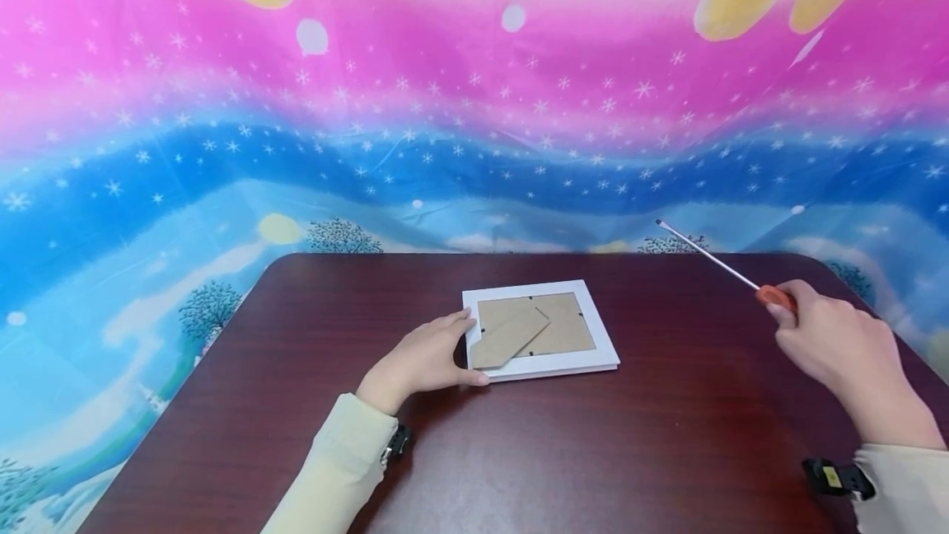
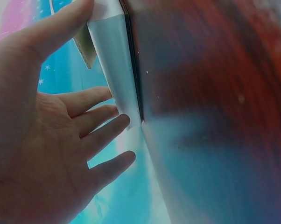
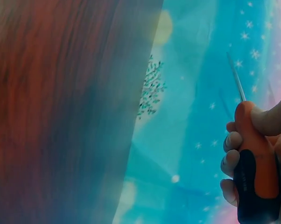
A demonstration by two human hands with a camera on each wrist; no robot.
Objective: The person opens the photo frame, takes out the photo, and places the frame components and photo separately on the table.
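Note:
A white picture frame [image 1: 602,344] lies back up on the table, its brown backing board [image 1: 571,328] and slanted stand flap [image 1: 511,338] showing. My left hand [image 1: 424,359] is at the frame's left end, thumb against the near corner and fingertips along the left edge. In the left wrist view, the fingers [image 2: 108,133] are spread and fairly straight beside the frame's white side [image 2: 115,58]. Off to the right, my right hand [image 1: 845,348] grips a screwdriver [image 1: 775,297] by its orange and black handle [image 3: 257,158]. The metal shaft points up and away, above the table.
The dark reddish-brown table [image 1: 593,452] has rounded far corners. Behind it hangs a pink and blue cloth [image 1: 474,138] with printed snowflakes and trees. Black straps [image 1: 398,441] circle both wrists at the pale sleeves [image 1: 334,460].

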